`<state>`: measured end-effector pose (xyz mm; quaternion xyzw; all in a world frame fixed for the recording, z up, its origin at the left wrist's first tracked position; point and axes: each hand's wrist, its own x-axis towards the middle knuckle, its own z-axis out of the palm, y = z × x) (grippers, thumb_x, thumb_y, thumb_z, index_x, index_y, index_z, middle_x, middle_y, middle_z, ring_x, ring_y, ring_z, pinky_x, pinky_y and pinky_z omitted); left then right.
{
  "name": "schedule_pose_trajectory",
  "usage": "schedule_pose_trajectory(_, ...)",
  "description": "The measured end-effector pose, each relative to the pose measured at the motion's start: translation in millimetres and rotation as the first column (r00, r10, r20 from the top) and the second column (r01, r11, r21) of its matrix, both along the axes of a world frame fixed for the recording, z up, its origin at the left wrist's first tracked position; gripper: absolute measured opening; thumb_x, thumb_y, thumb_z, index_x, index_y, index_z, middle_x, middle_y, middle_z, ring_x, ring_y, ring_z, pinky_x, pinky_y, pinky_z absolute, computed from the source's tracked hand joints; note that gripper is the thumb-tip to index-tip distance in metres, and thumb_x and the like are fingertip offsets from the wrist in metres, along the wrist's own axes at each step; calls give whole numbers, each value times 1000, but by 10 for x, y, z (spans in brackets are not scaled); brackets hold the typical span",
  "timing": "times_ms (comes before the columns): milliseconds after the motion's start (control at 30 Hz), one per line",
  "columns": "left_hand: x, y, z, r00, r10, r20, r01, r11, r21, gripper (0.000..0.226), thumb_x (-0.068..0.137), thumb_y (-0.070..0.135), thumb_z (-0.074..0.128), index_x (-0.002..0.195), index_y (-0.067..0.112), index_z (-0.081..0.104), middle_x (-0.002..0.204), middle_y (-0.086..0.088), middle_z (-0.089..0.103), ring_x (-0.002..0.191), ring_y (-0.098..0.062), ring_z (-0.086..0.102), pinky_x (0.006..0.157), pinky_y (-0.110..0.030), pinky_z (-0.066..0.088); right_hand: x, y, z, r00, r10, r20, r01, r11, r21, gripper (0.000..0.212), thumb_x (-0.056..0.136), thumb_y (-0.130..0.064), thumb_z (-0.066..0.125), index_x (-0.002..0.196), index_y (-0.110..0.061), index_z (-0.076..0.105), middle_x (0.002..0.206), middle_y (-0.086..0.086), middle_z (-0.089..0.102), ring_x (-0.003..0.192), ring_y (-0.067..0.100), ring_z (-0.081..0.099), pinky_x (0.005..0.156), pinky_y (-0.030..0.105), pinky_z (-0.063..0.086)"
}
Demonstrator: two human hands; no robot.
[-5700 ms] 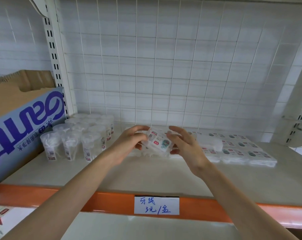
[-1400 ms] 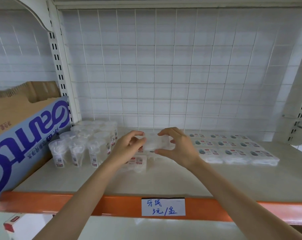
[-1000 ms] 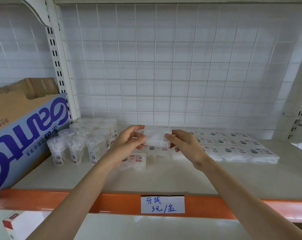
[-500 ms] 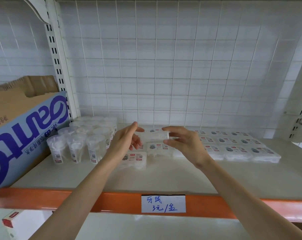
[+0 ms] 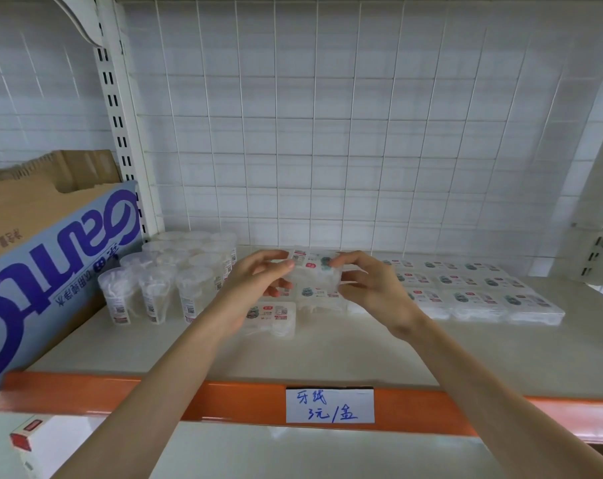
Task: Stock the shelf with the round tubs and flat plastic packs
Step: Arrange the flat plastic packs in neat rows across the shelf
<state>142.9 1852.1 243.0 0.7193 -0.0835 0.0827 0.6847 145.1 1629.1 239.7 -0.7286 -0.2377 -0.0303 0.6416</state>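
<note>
Both hands hold one flat clear plastic pack (image 5: 315, 274) just above the shelf (image 5: 362, 354), label side up. My left hand (image 5: 258, 281) pinches its left end, and my right hand (image 5: 369, 285) grips its right end with thumb and fingers. Below it lie more flat packs: one (image 5: 270, 316) near the front and another (image 5: 319, 297) under the held pack. Rows of flat packs (image 5: 476, 292) cover the right side. Several round clear tubs (image 5: 161, 285) stand in a cluster on the left.
A blue and brown cardboard box (image 5: 40, 271) sits at the far left beside the tubs. A wire grid (image 5: 327, 133) backs the shelf. The orange front rail carries a handwritten price tag (image 5: 329, 406). A small red and white box (image 5: 25, 440) lies on the lower level.
The held pack has turned from edge-on to label side up. My left hand, which was loose half a second ago, now pinches its end again. Both hands stay above the middle packs.
</note>
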Motion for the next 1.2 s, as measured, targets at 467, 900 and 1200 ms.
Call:
schedule_pose_trajectory(467, -22, -15, -9, 994, -113, 5, 112, 991, 71, 20, 90, 13, 68, 110, 15, 69, 98, -2, 74, 98, -21, 69, 82, -32, 54, -33, 80, 11, 997, -7, -74, -2, 992, -126, 37, 94, -13, 64, 128, -19, 51, 95, 4, 75, 92, 27, 67, 78, 38, 51)
schedule_pose_trajectory(900, -86, -91, -24, 978, -140, 153, 91, 952, 291, 21, 92, 19, 66, 112, 24, 65, 96, 1, 73, 88, -10, 69, 75, -22, 55, -2, 57, -30, 999, -45, 22, 48, 984, -171, 58, 83, -10, 76, 132, -23, 47, 114, 0, 65, 103, 13, 67, 83, 25, 55)
schedule_pose_trajectory(1200, -85, -97, -1, 988, -51, 148, 11, 965, 264, 14, 96, 21, 59, 104, 24, 71, 98, 2, 72, 88, -10, 67, 69, -13, 51, 36, 57, -97, 727, 11, 686, 404, 802, -441, 55, 70, -49, 75, 119, -27, 63, 122, -14, 59, 115, 8, 51, 100, 30, 42)
